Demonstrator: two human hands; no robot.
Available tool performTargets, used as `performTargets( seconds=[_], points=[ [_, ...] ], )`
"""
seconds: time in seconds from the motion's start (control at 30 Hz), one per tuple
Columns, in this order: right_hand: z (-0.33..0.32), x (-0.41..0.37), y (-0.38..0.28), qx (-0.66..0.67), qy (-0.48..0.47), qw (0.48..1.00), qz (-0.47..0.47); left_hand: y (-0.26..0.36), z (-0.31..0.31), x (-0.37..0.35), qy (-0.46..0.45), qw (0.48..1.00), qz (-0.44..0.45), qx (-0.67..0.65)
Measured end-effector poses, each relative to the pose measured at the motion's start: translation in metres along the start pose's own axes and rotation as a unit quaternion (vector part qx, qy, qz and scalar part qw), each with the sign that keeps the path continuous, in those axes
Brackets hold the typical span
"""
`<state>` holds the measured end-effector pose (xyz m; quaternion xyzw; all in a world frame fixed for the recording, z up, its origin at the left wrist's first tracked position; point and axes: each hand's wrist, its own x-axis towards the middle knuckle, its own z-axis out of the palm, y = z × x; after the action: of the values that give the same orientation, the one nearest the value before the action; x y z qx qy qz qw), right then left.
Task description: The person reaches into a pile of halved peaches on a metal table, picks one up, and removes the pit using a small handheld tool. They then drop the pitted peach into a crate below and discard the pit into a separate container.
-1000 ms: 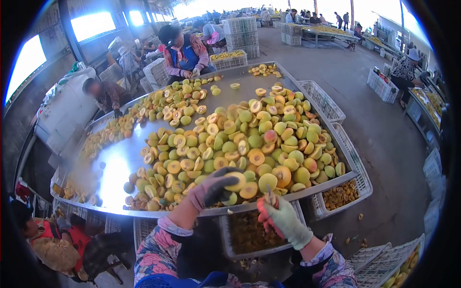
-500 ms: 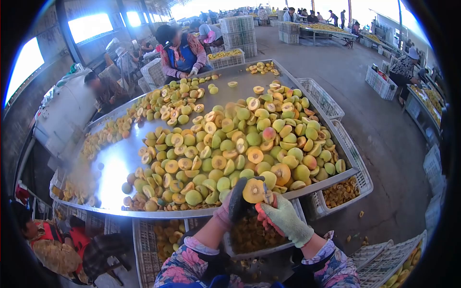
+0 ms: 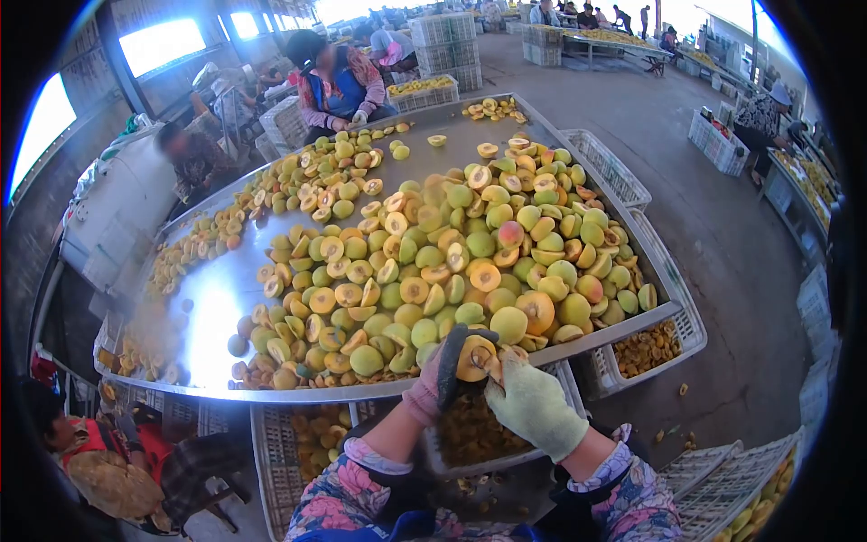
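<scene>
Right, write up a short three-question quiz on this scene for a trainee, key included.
1. Multiple choice: what does the person's left hand hold?
a) a paper cup
b) a cut fruit
c) a folded cloth
2. True or false: the person's right hand wears no glove.
3. Fill in the blank: the big fruit heap lies on a metal ____.

Key:
1. b, with its cut face showing.
2. False; it wears a pale glove.
3. table.
</scene>
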<state>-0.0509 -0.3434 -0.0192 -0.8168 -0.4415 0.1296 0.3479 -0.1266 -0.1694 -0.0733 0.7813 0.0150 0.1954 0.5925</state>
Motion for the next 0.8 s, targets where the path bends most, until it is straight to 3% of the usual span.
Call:
performTargets(
  seconds=[0.07, 0.1, 0.13, 0.17, 0.2, 0.27, 0.3, 0.47, 0.5, 0.57, 0.6, 0.63, 0.67, 0.7, 0.73, 0.8],
  points=[
    [0.0, 0.0, -0.001, -0.019, -0.007, 1.0, 0.016, -0.014, -0.002, -0.003, 0.018, 0.99, -0.111, -0.084],
    [0.001, -0.001, -0.002, -0.03, -0.007, 0.999, 0.011, -0.03, -0.003, -0.007, 0.017, 0.99, -0.112, -0.084],
    [0.002, 0.0, -0.003, -0.041, -0.006, 0.999, 0.005, -0.037, -0.003, -0.011, 0.053, 0.994, -0.017, 0.092],
    [0.003, 0.001, -0.004, -0.04, -0.007, 0.999, 0.006, -0.045, -0.003, -0.014, 0.085, 0.957, 0.078, 0.265],
    [0.004, 0.002, -0.005, -0.047, -0.016, 0.999, 0.012, -0.053, -0.004, -0.019, 0.084, 0.957, 0.076, 0.265],
    [0.007, 0.002, -0.004, -0.055, -0.028, 0.998, 0.018, -0.036, -0.001, -0.017, 0.105, 0.874, 0.16, 0.448],
    [0.012, 0.002, -0.001, -0.031, -0.027, 0.999, 0.008, -0.038, -0.002, -0.018, 0.105, 0.874, 0.158, 0.448],
    [0.032, 0.0, 0.019, 0.044, -0.002, 0.997, -0.063, -0.049, -0.006, -0.022, 0.096, 0.915, 0.108, 0.377],
    [0.032, 0.0, 0.019, 0.16, -0.067, 0.985, 0.015, -0.05, -0.005, -0.022, 0.1, 0.914, 0.103, 0.379],
    [0.016, 0.003, 0.001, 0.34, -0.179, 0.907, 0.173, -0.037, 0.0, -0.017, 0.129, 0.917, 0.127, 0.355],
    [-0.001, 0.004, -0.018, 0.401, -0.225, 0.851, 0.253, -0.011, 0.006, -0.005, 0.136, 0.956, 0.146, 0.214],
    [0.0, 0.003, -0.017, 0.428, -0.225, 0.836, 0.259, -0.003, 0.017, 0.0, 0.147, 0.977, 0.05, -0.145],
    [0.003, 0.005, -0.009, 0.427, -0.246, 0.824, 0.28, 0.01, 0.012, 0.005, 0.116, 0.964, -0.109, -0.214],
    [0.003, 0.003, -0.011, 0.461, -0.233, 0.804, 0.296, 0.004, 0.014, 0.009, 0.138, 0.942, -0.183, -0.244],
    [0.012, 0.004, -0.004, 0.406, -0.225, 0.837, 0.291, -0.002, 0.021, 0.008, 0.201, 0.951, -0.164, -0.168],
    [0.012, 0.006, -0.015, 0.318, -0.209, 0.876, 0.295, -0.016, 0.028, 0.009, 0.21, 0.964, -0.125, -0.103]
  ],
)
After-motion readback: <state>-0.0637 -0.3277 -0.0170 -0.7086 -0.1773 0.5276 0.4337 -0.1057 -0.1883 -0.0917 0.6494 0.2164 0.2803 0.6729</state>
